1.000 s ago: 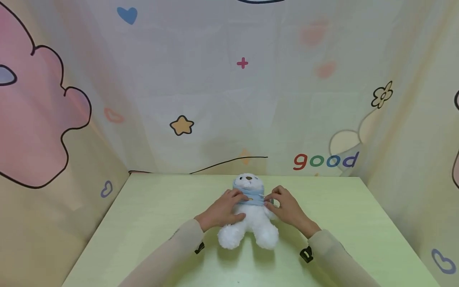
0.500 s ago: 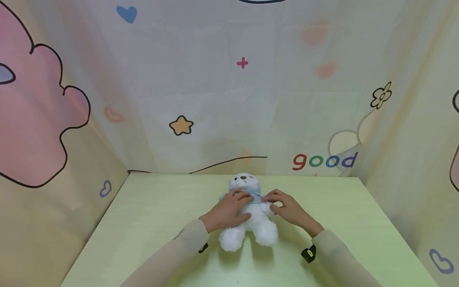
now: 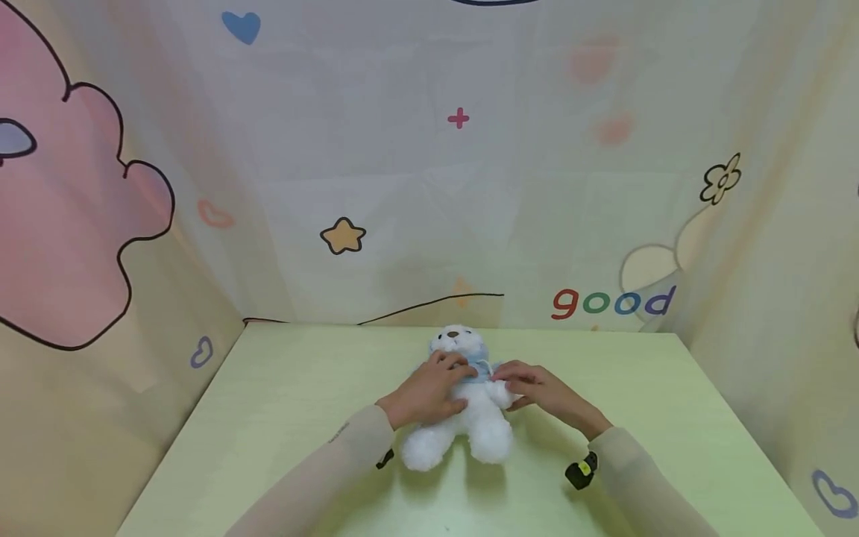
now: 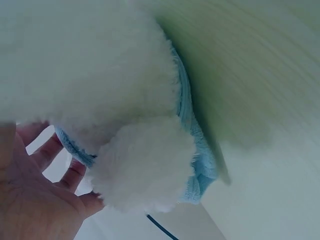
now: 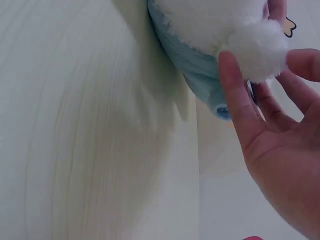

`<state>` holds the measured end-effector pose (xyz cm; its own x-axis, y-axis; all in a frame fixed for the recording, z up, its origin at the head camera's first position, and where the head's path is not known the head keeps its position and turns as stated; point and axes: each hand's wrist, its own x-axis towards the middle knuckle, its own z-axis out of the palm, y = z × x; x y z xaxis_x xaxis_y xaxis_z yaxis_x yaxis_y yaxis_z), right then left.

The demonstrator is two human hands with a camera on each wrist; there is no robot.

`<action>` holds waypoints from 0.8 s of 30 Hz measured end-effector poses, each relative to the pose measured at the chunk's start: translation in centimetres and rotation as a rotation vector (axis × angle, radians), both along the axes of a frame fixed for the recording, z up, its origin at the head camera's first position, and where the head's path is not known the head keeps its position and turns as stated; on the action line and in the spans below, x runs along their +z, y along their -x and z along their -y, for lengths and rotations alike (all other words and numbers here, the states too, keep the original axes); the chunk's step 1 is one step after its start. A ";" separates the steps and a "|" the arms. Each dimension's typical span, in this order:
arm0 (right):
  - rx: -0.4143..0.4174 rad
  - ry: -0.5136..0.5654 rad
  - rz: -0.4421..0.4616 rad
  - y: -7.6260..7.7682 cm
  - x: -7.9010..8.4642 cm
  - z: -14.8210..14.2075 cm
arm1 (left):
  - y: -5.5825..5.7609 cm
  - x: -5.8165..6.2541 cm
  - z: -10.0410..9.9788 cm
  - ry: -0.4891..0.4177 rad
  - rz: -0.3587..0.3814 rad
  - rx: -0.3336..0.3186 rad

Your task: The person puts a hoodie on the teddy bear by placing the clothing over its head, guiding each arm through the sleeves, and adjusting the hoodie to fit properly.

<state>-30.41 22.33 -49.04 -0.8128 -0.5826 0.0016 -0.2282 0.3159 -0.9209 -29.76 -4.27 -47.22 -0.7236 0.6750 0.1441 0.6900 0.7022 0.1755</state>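
Observation:
A white plush bear [image 3: 490, 432] in a light blue top lies face up on the table, its head toward the back. My left hand [image 3: 429, 388] holds its body from the left side, fingers over the chest and thumb on the belly. In the left wrist view, spread fingers [image 4: 75, 175] of that hand curve behind one fluffy arm [image 4: 145, 165]. My right hand [image 3: 543, 391] holds the bear's other arm [image 5: 260, 50] between thumb and fingers, one fingertip at the blue top [image 5: 200, 75]. A white cord [image 3: 488, 367] shows at the bear's neck.
The pale green table [image 3: 295, 388] ends at a printed fabric backdrop [image 3: 376, 149] just behind the bear's head. Fabric also hangs on the left and right sides. Black wrist devices [image 3: 581, 471] sit under both sleeves.
My right hand has moved down from the edge of the blue top to the bear's arm. The bear has shifted slightly left, with my left hand staying on it.

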 end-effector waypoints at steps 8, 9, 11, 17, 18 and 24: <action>-0.110 -0.154 -0.281 -0.4 0.7 0.7 | 0.1 -0.2 -0.3 -0.004 -0.008 -0.007; -0.118 -0.183 -0.349 -0.5 0.8 0.9 | 0.1 -0.2 -0.3 -0.001 -0.014 -0.008; -0.112 -0.242 -0.478 -0.7 1.1 1.3 | 0.2 -0.3 -0.4 0.005 -0.028 -0.012; -0.058 -0.369 -0.654 -1.1 1.5 1.7 | 0.0 -0.3 -0.6 0.017 -0.050 -0.018; -0.042 -0.364 -0.624 -1.2 1.6 1.7 | -0.1 -0.3 -0.6 0.017 -0.053 -0.020; 0.031 -0.323 -0.365 -1.3 1.5 1.1 | -0.4 -0.5 -0.6 0.015 -0.058 -0.020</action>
